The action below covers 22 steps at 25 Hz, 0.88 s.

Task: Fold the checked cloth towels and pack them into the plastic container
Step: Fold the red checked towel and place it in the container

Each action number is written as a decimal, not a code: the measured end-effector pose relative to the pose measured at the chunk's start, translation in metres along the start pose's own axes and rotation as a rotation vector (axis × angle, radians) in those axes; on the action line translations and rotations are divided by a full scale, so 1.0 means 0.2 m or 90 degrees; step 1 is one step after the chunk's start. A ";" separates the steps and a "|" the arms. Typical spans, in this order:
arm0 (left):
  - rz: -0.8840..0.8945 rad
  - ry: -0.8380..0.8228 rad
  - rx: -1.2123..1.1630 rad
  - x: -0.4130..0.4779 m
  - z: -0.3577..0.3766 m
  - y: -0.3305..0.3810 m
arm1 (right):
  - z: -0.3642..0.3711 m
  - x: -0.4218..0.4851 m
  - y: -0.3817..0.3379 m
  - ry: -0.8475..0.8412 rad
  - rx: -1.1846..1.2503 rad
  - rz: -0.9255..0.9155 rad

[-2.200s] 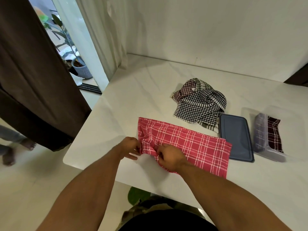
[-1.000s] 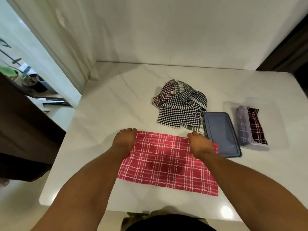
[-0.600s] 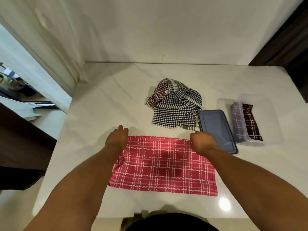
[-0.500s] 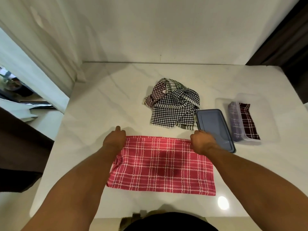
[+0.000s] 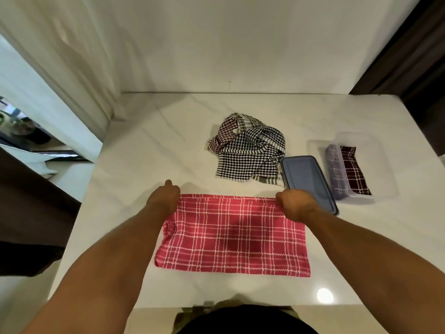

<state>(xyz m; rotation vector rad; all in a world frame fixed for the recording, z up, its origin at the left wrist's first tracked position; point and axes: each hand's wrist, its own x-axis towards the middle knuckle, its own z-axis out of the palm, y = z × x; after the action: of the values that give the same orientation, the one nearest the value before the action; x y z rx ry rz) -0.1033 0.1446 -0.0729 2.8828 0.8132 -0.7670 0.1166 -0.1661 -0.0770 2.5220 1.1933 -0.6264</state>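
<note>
Your left hand (image 5: 165, 200) grips the far left corner of the red checked towel (image 5: 233, 237), and your right hand (image 5: 295, 203) grips its far right corner. The towel lies flat on the table (image 5: 144, 153), spreading from your 2 hands toward you. The plastic container (image 5: 385, 169) sits further right.

no legible text, labels, brand names, numbers or signs anywhere in the head view
</note>
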 end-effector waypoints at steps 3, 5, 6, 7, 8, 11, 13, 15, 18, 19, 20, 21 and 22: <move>0.011 0.052 0.024 -0.04 -0.10 -0.01 | -0.05 -0.04 0.07 0.005 0.105 0.044; -0.003 0.155 0.054 -0.07 -0.19 -0.01 | -0.10 -0.07 0.11 0.116 0.169 0.087; -0.013 0.214 0.050 -0.08 -0.22 -0.01 | -0.13 -0.08 0.13 0.178 0.187 0.100; -0.014 0.264 0.026 -0.08 -0.25 -0.02 | -0.18 -0.09 0.16 0.207 0.196 0.108; -0.009 0.293 -0.014 -0.08 -0.28 -0.02 | -0.22 -0.09 0.17 0.212 0.201 0.112; 0.022 0.331 -0.077 -0.12 -0.37 -0.03 | -0.35 -0.15 0.21 0.265 0.248 0.152; 0.032 0.355 -0.067 -0.17 -0.40 -0.03 | -0.40 -0.19 0.22 0.367 0.256 0.152; 0.023 0.382 -0.072 -0.19 -0.43 -0.03 | -0.45 -0.22 0.22 0.441 0.288 0.158; 0.022 0.425 -0.105 -0.20 -0.45 -0.03 | -0.47 -0.24 0.23 0.487 0.328 0.162; 0.016 0.439 -0.126 -0.21 -0.45 -0.03 | -0.47 -0.25 0.24 0.483 0.314 0.158; 0.010 0.448 -0.145 -0.21 -0.47 -0.04 | -0.47 -0.26 0.24 0.480 0.296 0.157; 0.009 0.452 -0.157 -0.22 -0.48 -0.04 | -0.47 -0.27 0.25 0.476 0.286 0.159; 0.013 0.449 -0.157 -0.22 -0.48 -0.05 | -0.46 -0.28 0.26 0.462 0.287 0.157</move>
<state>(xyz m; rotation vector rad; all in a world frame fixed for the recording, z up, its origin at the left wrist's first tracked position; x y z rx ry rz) -0.0983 0.1495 0.0331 2.9061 0.8358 0.3725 0.1497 -0.1948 0.0339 3.3704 0.9681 0.1346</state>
